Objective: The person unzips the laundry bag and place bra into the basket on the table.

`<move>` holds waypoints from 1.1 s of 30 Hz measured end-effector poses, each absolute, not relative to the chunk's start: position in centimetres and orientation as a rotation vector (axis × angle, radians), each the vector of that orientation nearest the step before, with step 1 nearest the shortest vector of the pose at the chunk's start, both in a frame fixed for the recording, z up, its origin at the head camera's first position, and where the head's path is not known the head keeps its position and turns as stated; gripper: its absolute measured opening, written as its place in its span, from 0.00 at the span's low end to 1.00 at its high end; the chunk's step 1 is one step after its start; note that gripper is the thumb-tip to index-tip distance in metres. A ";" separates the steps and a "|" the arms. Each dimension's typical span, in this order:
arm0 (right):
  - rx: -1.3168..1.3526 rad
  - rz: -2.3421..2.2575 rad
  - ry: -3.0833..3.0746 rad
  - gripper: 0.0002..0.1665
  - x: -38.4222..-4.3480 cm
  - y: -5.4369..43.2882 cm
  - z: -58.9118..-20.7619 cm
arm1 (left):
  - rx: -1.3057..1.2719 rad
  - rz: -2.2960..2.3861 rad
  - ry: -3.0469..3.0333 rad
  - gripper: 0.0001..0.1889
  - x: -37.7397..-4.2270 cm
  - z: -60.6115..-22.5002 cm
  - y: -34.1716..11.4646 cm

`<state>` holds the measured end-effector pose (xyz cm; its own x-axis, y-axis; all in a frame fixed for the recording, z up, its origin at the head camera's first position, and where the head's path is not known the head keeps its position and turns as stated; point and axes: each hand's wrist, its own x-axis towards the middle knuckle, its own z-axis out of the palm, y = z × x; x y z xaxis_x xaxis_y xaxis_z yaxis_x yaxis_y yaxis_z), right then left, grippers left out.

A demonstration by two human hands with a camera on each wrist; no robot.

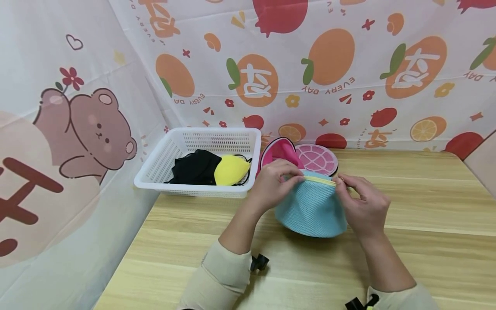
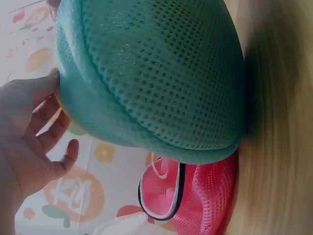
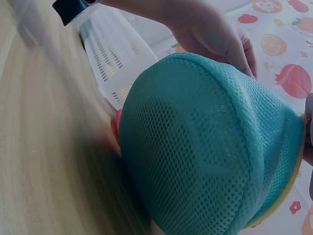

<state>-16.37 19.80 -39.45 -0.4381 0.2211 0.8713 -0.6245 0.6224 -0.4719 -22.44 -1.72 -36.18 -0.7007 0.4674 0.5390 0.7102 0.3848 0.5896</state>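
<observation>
A turquoise mesh laundry bag [image 1: 311, 209] with a yellow zipper [image 1: 319, 180] along its top is held between both hands, tilted just over the table. My left hand [image 1: 276, 183] pinches the left end of the zipper edge between thumb and fingers. At the zipper's right end, my right hand [image 1: 364, 202] pinches the edge with thumb and forefinger; whether it has the zipper pull is hidden. Through the left wrist view the bag's mesh side [image 2: 166, 73] fills the top. The right wrist view shows its rounded base [image 3: 186, 147].
A white plastic basket [image 1: 155, 186] at the back left holds a black cloth item [image 1: 195, 168] and a yellow bra-cup-shaped piece [image 1: 231, 170]. Behind the turquoise bag stands an open pink mesh bag [image 1: 282, 150] with a round pink lid [image 1: 317, 159]. A fruit-print curtain [image 1: 286, 86] hangs behind the table.
</observation>
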 end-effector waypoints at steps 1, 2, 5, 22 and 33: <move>0.333 0.995 -1.791 0.15 -16.3 19.7 -39.5 | -1.030 -1.238 -2.381 0.07 -22.3 -36.1 -1.8; 0.337 1.001 -1.799 0.15 -16.3 19.7 -39.6 | -1.030 -1.250 -2.398 0.08 -22.2 -36.0 -1.8; 0.366 0.996 -1.808 0.17 -16.2 19.4 -39.6 | -1.087 -1.252 -2.418 0.11 -21.5 -35.6 -1.4; 0.466 0.953 -1.801 0.13 -16.0 18.7 -39.4 | -1.176 -1.270 -2.326 0.08 -20.4 -35.8 0.2; 0.336 0.953 -1.787 0.14 -16.0 19.5 -39.2 | -1.038 -1.315 -2.288 0.10 -21.9 -36.2 -1.1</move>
<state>-16.00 19.52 -39.21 -0.4246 0.2030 0.8823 -0.6196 0.6454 -0.4467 -21.93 -1.13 -36.15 -0.6921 0.4374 0.5742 0.7163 0.3182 0.6210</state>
